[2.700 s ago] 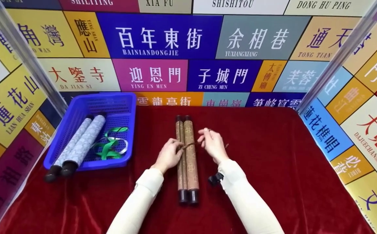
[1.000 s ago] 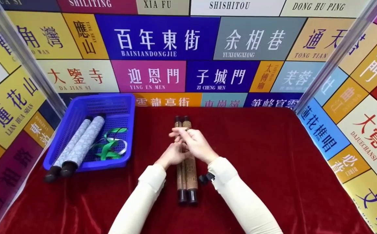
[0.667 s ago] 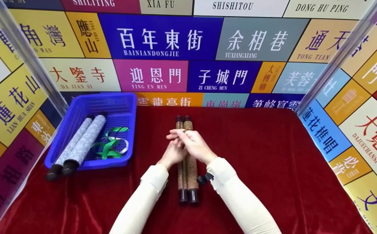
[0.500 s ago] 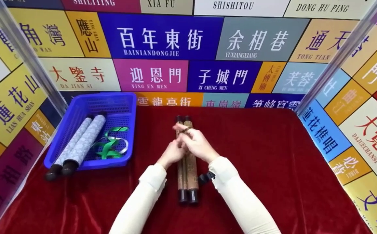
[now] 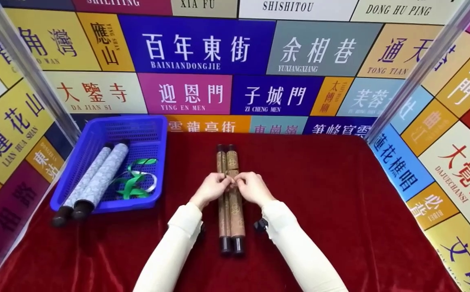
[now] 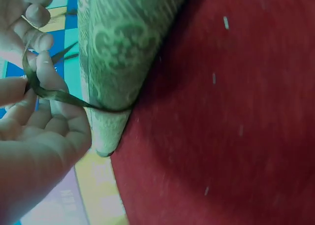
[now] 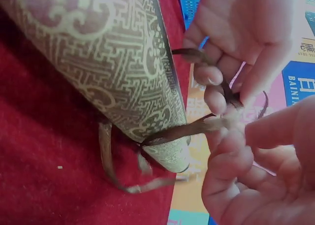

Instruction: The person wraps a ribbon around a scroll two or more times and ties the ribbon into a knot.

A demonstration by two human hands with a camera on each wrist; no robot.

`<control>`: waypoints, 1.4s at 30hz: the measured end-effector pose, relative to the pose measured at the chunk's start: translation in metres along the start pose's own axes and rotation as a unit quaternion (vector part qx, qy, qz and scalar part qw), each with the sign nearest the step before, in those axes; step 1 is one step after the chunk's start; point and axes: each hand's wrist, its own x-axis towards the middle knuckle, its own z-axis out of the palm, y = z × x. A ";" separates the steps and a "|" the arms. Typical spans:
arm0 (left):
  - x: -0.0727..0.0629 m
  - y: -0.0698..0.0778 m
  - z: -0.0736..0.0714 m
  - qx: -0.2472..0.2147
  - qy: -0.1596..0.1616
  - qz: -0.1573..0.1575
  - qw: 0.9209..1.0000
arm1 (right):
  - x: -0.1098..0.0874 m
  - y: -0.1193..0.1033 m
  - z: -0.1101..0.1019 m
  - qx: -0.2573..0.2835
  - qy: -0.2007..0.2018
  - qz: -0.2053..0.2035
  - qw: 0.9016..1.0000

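A scroll rolled from both ends [image 5: 237, 219], in brown patterned brocade with dark end knobs, lies lengthwise on the red cloth. Its brown ribbon [image 7: 172, 133] passes round the roll and up to the fingers. My left hand [image 5: 210, 188] sits at the scroll's left side, pinching the ribbon between thumb and finger. Opposite it, my right hand [image 5: 254, 188] pinches another part of the ribbon, fingertips nearly meeting the left ones. In the right wrist view a loose ribbon loop hangs beside the roll. Whether a knot lies between the fingertips is hidden.
A blue plastic basket [image 5: 159, 162] stands at the left. Two pale blue rolls [image 5: 105, 174] with dark ends lean over its front rim, beside green ribbons [image 5: 133, 184] inside. Red velvet cloth [image 5: 320, 194] covers the table. Printed panels [image 5: 198, 44] and clear posts [image 5: 425, 73] enclose it.
My right hand, earlier crossed over the left above the scroll, has drawn back to the right. Both hands now face each other with the ribbon between them. The scroll has stayed in place.
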 end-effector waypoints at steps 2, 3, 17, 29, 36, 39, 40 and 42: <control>0.002 -0.003 -0.003 0.080 0.005 0.032 0.996 | 0.001 0.003 0.000 0.000 -0.006 -0.017 1.000; 0.002 -0.002 -0.004 0.121 0.010 0.050 0.991 | 0.001 0.004 0.001 0.004 -0.010 -0.025 1.000; -0.003 -0.007 0.008 0.477 0.120 0.341 0.801 | 0.007 0.019 0.015 0.094 -0.026 -0.021 0.995; -0.001 -0.017 0.005 0.402 0.133 0.395 0.815 | 0.009 0.017 0.015 0.352 -0.100 0.114 0.924; -0.004 -0.020 -0.002 0.301 0.135 0.324 0.886 | 0.013 0.016 0.013 0.404 0.007 0.129 0.905; -0.007 -0.021 -0.006 0.243 0.134 0.266 0.923 | 0.013 0.018 0.011 0.455 0.030 0.141 0.879; -0.008 -0.022 -0.007 0.228 0.134 0.251 0.931 | 0.013 0.019 0.011 0.466 0.032 0.144 0.872; -0.008 -0.023 -0.009 0.208 0.134 0.233 0.941 | 0.013 0.020 0.012 0.457 0.033 0.141 0.877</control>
